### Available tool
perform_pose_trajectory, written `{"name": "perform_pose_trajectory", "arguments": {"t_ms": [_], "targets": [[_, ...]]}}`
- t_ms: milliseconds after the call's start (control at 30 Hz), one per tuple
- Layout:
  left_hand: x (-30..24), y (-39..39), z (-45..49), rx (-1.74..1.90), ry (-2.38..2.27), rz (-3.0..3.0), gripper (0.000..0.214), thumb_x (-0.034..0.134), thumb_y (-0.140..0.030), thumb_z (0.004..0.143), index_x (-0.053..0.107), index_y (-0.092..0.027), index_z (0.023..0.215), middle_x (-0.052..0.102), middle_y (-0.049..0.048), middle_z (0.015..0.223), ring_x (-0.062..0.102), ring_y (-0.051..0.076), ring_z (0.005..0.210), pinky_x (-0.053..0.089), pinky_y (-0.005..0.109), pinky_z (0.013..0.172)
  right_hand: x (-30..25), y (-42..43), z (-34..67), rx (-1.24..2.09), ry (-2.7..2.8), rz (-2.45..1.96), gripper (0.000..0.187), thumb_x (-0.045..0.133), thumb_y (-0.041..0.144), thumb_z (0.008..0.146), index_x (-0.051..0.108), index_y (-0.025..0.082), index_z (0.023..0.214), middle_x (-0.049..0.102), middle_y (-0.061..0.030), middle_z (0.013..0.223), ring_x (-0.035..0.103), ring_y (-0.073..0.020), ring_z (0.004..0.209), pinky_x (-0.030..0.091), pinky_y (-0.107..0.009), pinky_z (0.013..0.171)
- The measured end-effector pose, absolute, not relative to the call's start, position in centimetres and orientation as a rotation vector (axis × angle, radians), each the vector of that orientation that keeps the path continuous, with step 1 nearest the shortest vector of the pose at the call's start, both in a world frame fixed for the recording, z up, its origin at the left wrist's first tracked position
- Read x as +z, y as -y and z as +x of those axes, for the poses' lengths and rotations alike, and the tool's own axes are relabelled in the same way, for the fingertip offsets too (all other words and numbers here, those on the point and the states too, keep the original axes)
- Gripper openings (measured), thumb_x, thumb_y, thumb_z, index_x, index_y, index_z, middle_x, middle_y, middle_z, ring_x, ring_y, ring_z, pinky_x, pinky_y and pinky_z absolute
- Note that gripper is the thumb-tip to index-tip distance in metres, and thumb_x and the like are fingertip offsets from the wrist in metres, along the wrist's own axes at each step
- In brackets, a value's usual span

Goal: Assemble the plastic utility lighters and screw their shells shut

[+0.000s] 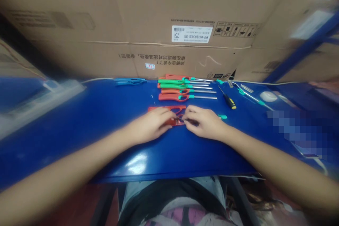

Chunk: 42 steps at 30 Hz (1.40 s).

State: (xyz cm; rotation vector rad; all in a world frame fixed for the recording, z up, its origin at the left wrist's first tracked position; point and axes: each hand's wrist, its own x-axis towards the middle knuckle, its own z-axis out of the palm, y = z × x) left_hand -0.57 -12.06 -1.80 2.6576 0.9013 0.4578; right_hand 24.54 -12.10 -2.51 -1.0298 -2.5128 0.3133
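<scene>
My left hand (156,126) is closed at the left end of an opened red lighter casing (178,122) on the table, fingertips gripping its edge. Small parts inside this casing half are too blurred to name. My right hand (205,123) pinches a thin dark tool (195,122) whose tip points left into the casing, between both hands' fingertips. Another red casing half (167,107) lies just behind my fingers, apart from them. Beyond my right hand a teal piece (222,117) shows, the rest of it hidden behind the hand.
Several gas lighters (173,97) with metal tubes lie stacked behind my hands. Blue casings (129,81) are at the back left. A yellow-black screwdriver (229,101), a metal tube with teal parts (254,99) and a white rounded object (268,96) lie right. A large cardboard box (148,35) walls the back.
</scene>
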Motion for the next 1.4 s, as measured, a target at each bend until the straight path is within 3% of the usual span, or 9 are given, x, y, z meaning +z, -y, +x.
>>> {"name": "perform_pose_trajectory", "arguments": {"t_ms": [200, 467, 733, 1100, 1400], "targets": [[-1.9, 11.9, -0.4, 0.483, -0.864, 2.626, 0.015, 0.056, -0.018, 0.098, 0.061, -0.02, 0.112, 0.067, 0.0068, 0.112, 0.06, 0.022, 0.107, 0.049, 0.038, 0.095, -2.4, 12.4, 24.1, 0.402, 2.472, -1.139, 0.011, 0.059, 0.016, 0.086, 0.067, 0.019, 0.093, 0.066, -0.0043, 0.101, 0.06, -0.0146, 0.078, 0.043, -0.026, 0.068], [-2.3, 11.8, -0.5, 0.468, -0.778, 2.674, 0.031, 0.047, -0.019, 0.103, 0.065, -0.023, 0.127, 0.062, 0.0096, 0.127, 0.053, 0.023, 0.117, 0.045, 0.04, 0.103, -1.6, 11.4, 25.2, 0.611, 2.479, -0.985, 0.006, 0.06, 0.014, 0.087, 0.064, 0.018, 0.088, 0.061, -0.0013, 0.087, 0.048, -0.0097, 0.063, 0.04, -0.023, 0.063], [-2.2, 11.9, -0.4, 0.475, -0.788, 2.69, 0.03, 0.046, -0.02, 0.103, 0.068, -0.022, 0.122, 0.062, 0.01, 0.125, 0.054, 0.023, 0.113, 0.046, 0.041, 0.101, -1.5, 11.3, 25.3, 0.621, 2.454, -0.981, 0.008, 0.058, 0.01, 0.084, 0.062, 0.017, 0.087, 0.056, 0.0021, 0.075, 0.046, -0.0092, 0.059, 0.039, -0.022, 0.061], [-2.1, 12.1, -0.2, 0.438, -0.833, 2.735, 0.031, 0.044, -0.02, 0.103, 0.069, -0.023, 0.122, 0.062, 0.0095, 0.127, 0.053, 0.024, 0.111, 0.049, 0.04, 0.096, -1.5, 11.1, 25.6, 0.526, 2.596, -0.909, 0.017, 0.057, 0.011, 0.088, 0.069, 0.018, 0.097, 0.066, -0.006, 0.098, 0.06, -0.0152, 0.077, 0.047, -0.028, 0.073], [-2.1, 12.2, -0.2, 0.459, -0.828, 2.783, 0.031, 0.045, -0.019, 0.103, 0.069, -0.022, 0.122, 0.063, 0.0104, 0.127, 0.054, 0.024, 0.111, 0.05, 0.039, 0.096, -1.5, 11.1, 25.6, 0.518, 2.555, -0.9, 0.012, 0.058, 0.01, 0.085, 0.066, 0.018, 0.089, 0.064, -0.0029, 0.086, 0.054, -0.0124, 0.067, 0.043, -0.025, 0.065]]}}
